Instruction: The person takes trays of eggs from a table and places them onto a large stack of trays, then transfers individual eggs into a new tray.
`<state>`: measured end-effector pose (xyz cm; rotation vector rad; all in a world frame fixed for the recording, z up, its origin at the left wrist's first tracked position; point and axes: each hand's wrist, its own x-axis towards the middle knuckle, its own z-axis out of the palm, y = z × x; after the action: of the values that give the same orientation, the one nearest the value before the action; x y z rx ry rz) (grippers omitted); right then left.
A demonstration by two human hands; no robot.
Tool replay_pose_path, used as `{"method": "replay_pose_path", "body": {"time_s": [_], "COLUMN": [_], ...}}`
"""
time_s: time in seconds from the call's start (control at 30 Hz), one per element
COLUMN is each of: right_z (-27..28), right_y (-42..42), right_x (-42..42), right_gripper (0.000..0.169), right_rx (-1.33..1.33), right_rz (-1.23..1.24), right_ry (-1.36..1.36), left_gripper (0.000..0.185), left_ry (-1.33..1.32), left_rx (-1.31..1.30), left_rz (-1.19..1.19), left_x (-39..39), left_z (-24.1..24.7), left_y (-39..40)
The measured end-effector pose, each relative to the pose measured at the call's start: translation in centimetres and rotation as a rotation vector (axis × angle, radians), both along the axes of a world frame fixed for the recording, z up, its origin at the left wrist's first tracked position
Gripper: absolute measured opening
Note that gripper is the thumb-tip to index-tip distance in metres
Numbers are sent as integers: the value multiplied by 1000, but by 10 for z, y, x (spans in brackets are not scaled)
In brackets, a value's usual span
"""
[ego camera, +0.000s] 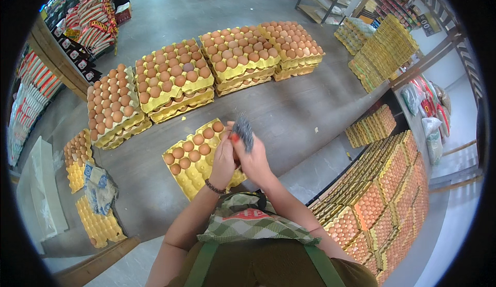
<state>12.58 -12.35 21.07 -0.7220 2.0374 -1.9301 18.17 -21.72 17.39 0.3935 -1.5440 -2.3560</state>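
Observation:
My right hand (255, 162) grips a grey bristly scrubber (243, 130), blurred, with a bit of red beside it; whether it is a brush or a pad I cannot tell. Closed against it from the other side is my left hand (223, 161), wearing a dark beaded bracelet. Between the palms shows a sliver of what looks like a brown egg, mostly hidden. Both hands are over the right side of a yellow egg tray (195, 182). Brown eggs (188, 146) fill its far rows, while the visible near cups on the left hold none.
Several stacked trays of eggs (174, 70) line the table's (155, 186) far side. At left lie a part-filled tray (75, 176), a blue-and-white cloth (99, 186) and an eggless tray (99, 221). Empty-looking trays (381, 52) are stacked at right, above large egg stacks (372, 205).

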Motion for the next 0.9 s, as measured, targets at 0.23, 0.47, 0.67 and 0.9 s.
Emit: {"method": "replay_pose_path", "body": {"time_s": [0.23, 0.47, 0.67, 0.9], "right_z": [-27, -25, -9, -17], "right_y": [13, 13, -2, 22], "right_x": [-10, 4, 17, -10], "right_gripper": [54, 57, 43, 51], "right_rx": [-231, -207, -69, -280], "right_rz": [-40, 77, 0, -5], "right_ry": [-286, -180, 215, -230], "left_gripper": [43, 39, 30, 41], "left_ry": [-60, 36, -84, 227], "left_rx": [521, 730, 132, -882], "left_rz": [-31, -193, -24, 283], "left_x": [5, 11, 19, 18], "left_z": [19, 17, 25, 30], "left_y": [-19, -32, -11, -11]}}
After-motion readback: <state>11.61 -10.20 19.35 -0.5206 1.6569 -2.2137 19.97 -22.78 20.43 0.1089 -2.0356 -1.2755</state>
